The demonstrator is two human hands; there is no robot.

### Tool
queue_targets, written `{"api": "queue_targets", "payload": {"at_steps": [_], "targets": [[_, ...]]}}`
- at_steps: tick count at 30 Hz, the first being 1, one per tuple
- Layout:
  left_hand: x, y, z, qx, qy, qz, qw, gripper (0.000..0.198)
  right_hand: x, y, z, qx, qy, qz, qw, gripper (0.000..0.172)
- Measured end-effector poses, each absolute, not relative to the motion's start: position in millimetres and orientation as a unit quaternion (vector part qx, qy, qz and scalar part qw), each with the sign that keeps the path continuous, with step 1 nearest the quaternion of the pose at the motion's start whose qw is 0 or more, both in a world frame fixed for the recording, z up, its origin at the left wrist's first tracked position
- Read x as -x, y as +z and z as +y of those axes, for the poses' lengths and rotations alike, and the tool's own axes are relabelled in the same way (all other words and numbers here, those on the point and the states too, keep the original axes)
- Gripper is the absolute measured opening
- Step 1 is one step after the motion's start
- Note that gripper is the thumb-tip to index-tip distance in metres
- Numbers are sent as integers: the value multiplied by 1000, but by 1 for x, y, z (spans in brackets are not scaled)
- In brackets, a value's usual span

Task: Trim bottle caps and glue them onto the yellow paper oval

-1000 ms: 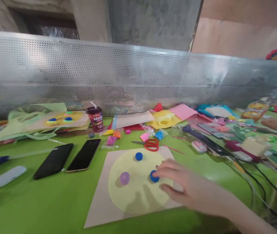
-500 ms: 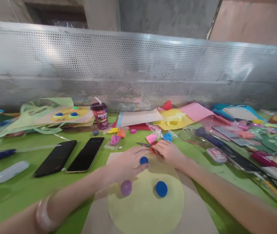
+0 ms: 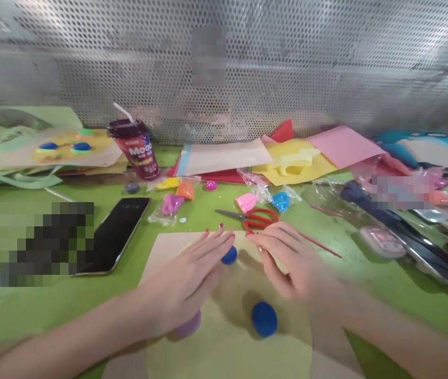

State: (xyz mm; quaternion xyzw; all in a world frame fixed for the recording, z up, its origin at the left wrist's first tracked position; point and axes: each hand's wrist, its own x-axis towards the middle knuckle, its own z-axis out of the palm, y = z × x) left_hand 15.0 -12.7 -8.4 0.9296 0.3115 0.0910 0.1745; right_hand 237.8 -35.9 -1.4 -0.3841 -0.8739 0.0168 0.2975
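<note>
A pale yellow paper circle (image 3: pixel 227 347) lies on a light sheet (image 3: pixel 155 252) in front of me. My left hand (image 3: pixel 188 281) is over its left side, fingers stretched out and holding nothing. Its fingertips are beside a small blue clay disc (image 3: pixel 229 256), and its wrist side partly hides a purple disc (image 3: pixel 189 323). My right hand (image 3: pixel 287 258) is over the upper right of the circle, fingers loosely bent, thumb apart, nothing visible in it. A larger blue disc (image 3: pixel 264 319) sits below it. Red-handled scissors (image 3: pixel 243 215) lie just beyond my right fingertips.
Bagged clay lumps, pink (image 3: pixel 246 202), blue (image 3: pixel 281 201) and purple (image 3: pixel 172 204), lie behind the sheet. A purple drink cup (image 3: pixel 139 152) with a straw stands back left. Phones (image 3: pixel 121 231) lie left. Colored papers (image 3: pixel 224 158) line the perforated metal panel (image 3: pixel 267 68).
My head has tilted down and closer. My right hand has come away from the scissors, back toward the circle. My left hand has uncovered the small blue disc's surroundings less and now partly covers the purple disc.
</note>
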Motion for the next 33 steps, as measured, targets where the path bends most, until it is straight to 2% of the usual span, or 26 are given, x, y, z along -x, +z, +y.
{"api": "queue_targets", "payload": {"at_steps": [2, 5, 11, 14, 18, 21, 23, 26, 29, 33], "targets": [[-17, -14, -13, -925, 104, 328, 163, 46, -225, 0, -46, 434, 6, -863, 260, 39], [-18, -22, -14, -934, 92, 321, 131, 47, -211, 1, -54, 431, -21, -878, 210, 48], [-20, -25, -17, -952, 89, 292, 24, 45, -199, -9, -57, 441, -119, -882, 116, 53], [-20, -24, -18, -958, 83, 276, -6, 41, -194, -11, -62, 435, -133, -884, 109, 54], [-20, -23, -18, -953, 79, 293, -9, 43, -198, -2, -57, 441, -62, -885, 134, 49], [-20, -23, -18, -949, 98, 300, 6, 46, -216, 5, -36, 458, 24, -866, 201, 36], [-20, -23, -19, -945, 117, 304, 18, 46, -232, 5, -19, 468, 9, -855, 224, 27], [-19, -21, -20, -936, 155, 314, 33, 46, -253, -2, 0, 511, -61, -840, 170, 21], [-17, -19, -22, -931, 194, 306, 52, 44, -262, -9, 5, 514, -71, -847, 114, 22], [-18, -17, -24, -947, 143, 276, 85, 48, -259, -14, 4, 520, -93, -845, 80, 26]]}}
